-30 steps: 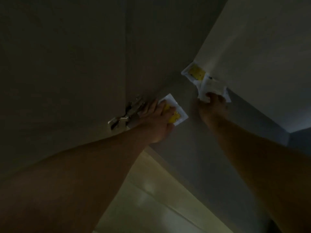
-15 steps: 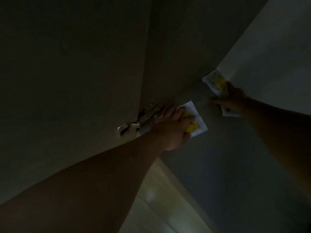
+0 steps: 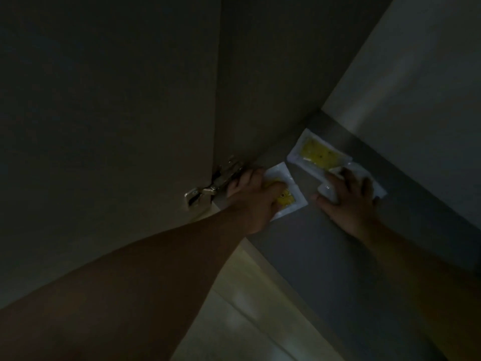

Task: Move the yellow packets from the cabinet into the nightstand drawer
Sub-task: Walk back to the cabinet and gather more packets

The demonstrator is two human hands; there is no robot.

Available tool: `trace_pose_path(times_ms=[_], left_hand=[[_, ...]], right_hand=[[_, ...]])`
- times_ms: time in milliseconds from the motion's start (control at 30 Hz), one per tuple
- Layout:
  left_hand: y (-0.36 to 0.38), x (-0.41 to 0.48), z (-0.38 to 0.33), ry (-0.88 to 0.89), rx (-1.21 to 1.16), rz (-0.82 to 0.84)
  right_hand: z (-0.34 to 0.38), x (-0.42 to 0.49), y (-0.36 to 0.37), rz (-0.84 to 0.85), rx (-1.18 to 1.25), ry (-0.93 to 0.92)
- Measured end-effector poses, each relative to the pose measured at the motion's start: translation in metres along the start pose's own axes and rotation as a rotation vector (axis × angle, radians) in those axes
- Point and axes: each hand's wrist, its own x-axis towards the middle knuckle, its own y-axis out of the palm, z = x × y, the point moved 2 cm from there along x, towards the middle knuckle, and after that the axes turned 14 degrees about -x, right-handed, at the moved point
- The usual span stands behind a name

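Inside a dark cabinet, three white packets with yellow centres lie on the grey shelf (image 3: pixel 312 256). My left hand (image 3: pixel 250 201) rests flat on the nearest yellow packet (image 3: pixel 289 201), by the door hinge, covering its left half. A second yellow packet (image 3: pixel 317 152) lies uncovered further back against the shelf's rear corner. My right hand (image 3: pixel 348 201) lies with spread fingers on a third packet (image 3: pixel 329 195), which overlaps the second one; only its white edges show around the fingers.
A metal hinge (image 3: pixel 213 183) joins the open cabinet door (image 3: pixel 104 126) to the side wall just left of my left hand. A pale back panel (image 3: pixel 416 87) rises behind the packets. Light flooring (image 3: pixel 234 308) shows below the shelf edge.
My right hand has pulled back from the rear corner toward me and now lies on the nearer overlapping packet, leaving the rear packet uncovered. My left hand has stayed on its packet.
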Motion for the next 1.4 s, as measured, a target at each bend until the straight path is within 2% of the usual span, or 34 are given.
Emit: trace_pose_path(times_ms=[267, 400, 500, 600, 667, 700, 767, 833, 867, 933, 1000, 1067, 1100, 1133, 1200, 1267, 1333, 1400], left_hand=[[-0.005, -0.010, -0.006, -0.185, -0.146, 0.075], [0.006, -0.019, 0.000, -0.198, -0.357, -0.019], [0.009, -0.034, 0.002, -0.209, -0.417, -0.072], [0.004, -0.041, 0.002, -0.201, -0.551, -0.102], [0.001, -0.046, 0.002, -0.237, -0.809, -0.119], [-0.001, -0.050, 0.000, -0.274, -0.959, -0.106], [-0.003, -0.056, -0.006, -0.355, -1.238, -0.026], [-0.004, -0.059, -0.012, -0.412, -1.449, 0.081], [-0.004, -0.060, -0.016, -0.430, -1.532, 0.149], [-0.004, -0.062, -0.027, -0.469, -1.661, 0.286], [-0.001, -0.061, -0.033, -0.481, -1.728, 0.314], [0.003, -0.056, -0.031, -0.501, -1.727, 0.192], [0.003, -0.054, -0.029, -0.526, -1.707, 0.108], [0.003, -0.053, -0.025, -0.540, -1.679, 0.023], [0.001, -0.054, -0.015, -0.530, -1.629, -0.119], [-0.002, -0.056, -0.006, -0.500, -1.574, -0.175], [-0.005, -0.059, 0.001, -0.468, -1.546, -0.179], [-0.007, -0.060, 0.005, -0.456, -1.540, -0.175]], right_hand=[[0.016, -0.082, 0.029, 0.000, -0.071, -0.089], [0.025, -0.115, 0.044, -0.002, 0.017, -0.116], [0.029, -0.133, 0.051, -0.025, -0.011, -0.182], [0.033, -0.143, 0.059, -0.207, -0.007, -0.299], [0.033, -0.149, 0.054, -0.275, 0.185, -0.329], [0.030, -0.153, 0.048, -0.275, 0.315, -0.274], [0.022, -0.153, 0.037, -0.267, 0.616, -0.037], [0.015, -0.146, 0.026, -0.375, 1.039, 0.250], [0.015, -0.141, 0.020, -0.408, 1.242, 0.331], [0.025, -0.134, 0.013, -0.349, 1.518, 0.369], [0.040, -0.128, 0.009, -0.175, 1.637, 0.386], [0.050, -0.125, -0.002, -0.066, 1.577, 0.363], [0.050, -0.120, -0.004, -0.101, 1.465, 0.316], [0.047, -0.112, -0.005, -0.163, 1.271, 0.268], [0.033, -0.099, -0.007, -0.228, 0.645, 0.205], [0.024, -0.091, 0.005, -0.076, 0.273, 0.144], [0.024, -0.093, 0.021, 0.057, 0.135, 0.072], [0.028, -0.107, 0.034, 0.054, 0.039, -0.001]])
